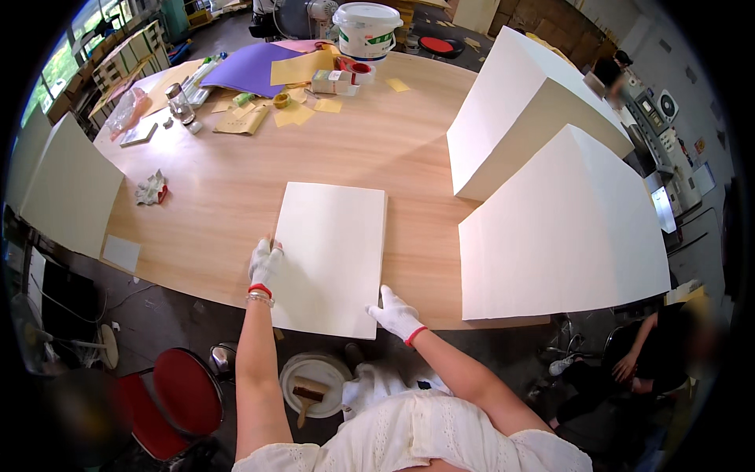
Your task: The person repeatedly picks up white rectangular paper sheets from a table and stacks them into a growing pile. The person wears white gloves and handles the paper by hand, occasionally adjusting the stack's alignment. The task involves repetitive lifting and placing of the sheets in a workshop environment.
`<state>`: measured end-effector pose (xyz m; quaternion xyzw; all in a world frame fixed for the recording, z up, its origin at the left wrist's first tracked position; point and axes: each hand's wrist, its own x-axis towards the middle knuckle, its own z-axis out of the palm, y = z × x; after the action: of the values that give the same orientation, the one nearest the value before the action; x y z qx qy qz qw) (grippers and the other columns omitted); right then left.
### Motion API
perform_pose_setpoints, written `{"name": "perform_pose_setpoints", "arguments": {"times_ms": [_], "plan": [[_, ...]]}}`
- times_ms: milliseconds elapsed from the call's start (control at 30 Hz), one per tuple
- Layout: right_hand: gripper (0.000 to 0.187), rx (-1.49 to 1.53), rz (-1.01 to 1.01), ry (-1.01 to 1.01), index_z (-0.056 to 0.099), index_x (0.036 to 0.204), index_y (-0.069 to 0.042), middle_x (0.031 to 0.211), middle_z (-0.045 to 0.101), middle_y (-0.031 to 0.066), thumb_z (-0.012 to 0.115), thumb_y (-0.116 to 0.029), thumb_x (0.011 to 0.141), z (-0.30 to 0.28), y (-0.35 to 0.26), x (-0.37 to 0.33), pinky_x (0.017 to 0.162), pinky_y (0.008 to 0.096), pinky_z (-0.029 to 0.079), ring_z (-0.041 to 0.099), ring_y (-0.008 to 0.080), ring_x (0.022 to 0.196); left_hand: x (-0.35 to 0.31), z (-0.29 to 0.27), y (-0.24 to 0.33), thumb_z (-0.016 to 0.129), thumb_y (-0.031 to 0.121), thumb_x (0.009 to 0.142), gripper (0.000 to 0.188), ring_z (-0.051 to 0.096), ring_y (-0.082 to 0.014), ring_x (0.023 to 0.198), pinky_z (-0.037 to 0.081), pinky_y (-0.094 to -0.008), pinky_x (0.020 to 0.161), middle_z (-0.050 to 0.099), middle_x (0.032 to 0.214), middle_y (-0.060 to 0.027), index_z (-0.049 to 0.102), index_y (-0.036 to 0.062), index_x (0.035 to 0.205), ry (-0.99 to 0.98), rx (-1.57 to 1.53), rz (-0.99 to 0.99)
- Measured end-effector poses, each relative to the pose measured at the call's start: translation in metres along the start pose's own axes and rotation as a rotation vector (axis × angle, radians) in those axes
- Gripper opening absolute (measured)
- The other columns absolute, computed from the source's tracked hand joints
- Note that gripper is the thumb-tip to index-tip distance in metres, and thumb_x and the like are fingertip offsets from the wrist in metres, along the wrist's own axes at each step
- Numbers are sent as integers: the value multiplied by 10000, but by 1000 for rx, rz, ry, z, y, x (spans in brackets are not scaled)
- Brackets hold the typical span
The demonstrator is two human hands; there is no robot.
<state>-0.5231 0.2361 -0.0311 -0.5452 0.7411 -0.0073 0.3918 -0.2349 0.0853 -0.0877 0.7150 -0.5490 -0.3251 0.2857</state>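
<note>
A thick stack of white paper sheets point(330, 252) lies flat on the wooden table, its near end at the front edge. My left hand point(264, 264), in a white knit glove with a red cuff, is against the stack's left side, its fingers stretched forward. At the near right corner is my right hand point(396, 313), gloved the same way. Its thumb points up along the side and its fingers reach toward the near edge, apart from the thumb. Neither hand is wrapped round the stack.
Tall white paper stacks point(550, 236) stand on the table's right side, another white stack point(71, 185) at far left. A crumpled glove point(151, 189), purple sheets point(244, 75) and a white bucket point(366, 31) are on the table. A brush point(307, 393) rests on a lidded bucket below; a person sits at right.
</note>
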Motion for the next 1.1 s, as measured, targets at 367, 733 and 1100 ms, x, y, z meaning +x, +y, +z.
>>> {"name": "perform_pose_setpoints", "arguments": {"times_ms": [367, 733, 1100], "plan": [[417, 510, -194, 75, 484, 1125, -49, 1026, 590, 140, 619, -313, 831, 25, 36, 29, 829, 386, 443, 569, 259, 952, 24, 13, 46, 480, 425, 892, 525, 509, -316, 1184, 386, -379, 976, 562, 1267, -165, 503, 92, 1296, -181, -62, -102], [773, -152, -777, 340, 349, 1391, -40, 1366, 416, 190, 724, -279, 759, 32, 89, -9, 1000, 408, 372, 444, 327, 1213, -210, -31, -117, 565, 287, 927, 355, 548, -165, 1047, 423, -328, 932, 593, 1174, -68, 562, 34, 1176, 551, -594, -169], [594, -696, -925, 547, 357, 1390, -60, 1442, 351, 168, 510, -80, 817, 50, 115, 10, 1073, 601, 213, 330, 349, 1328, -673, 99, -210, 548, 186, 795, 112, 401, -115, 434, 302, -293, 375, 457, 564, -4, 497, 93, 755, 424, -224, -1280]]}}
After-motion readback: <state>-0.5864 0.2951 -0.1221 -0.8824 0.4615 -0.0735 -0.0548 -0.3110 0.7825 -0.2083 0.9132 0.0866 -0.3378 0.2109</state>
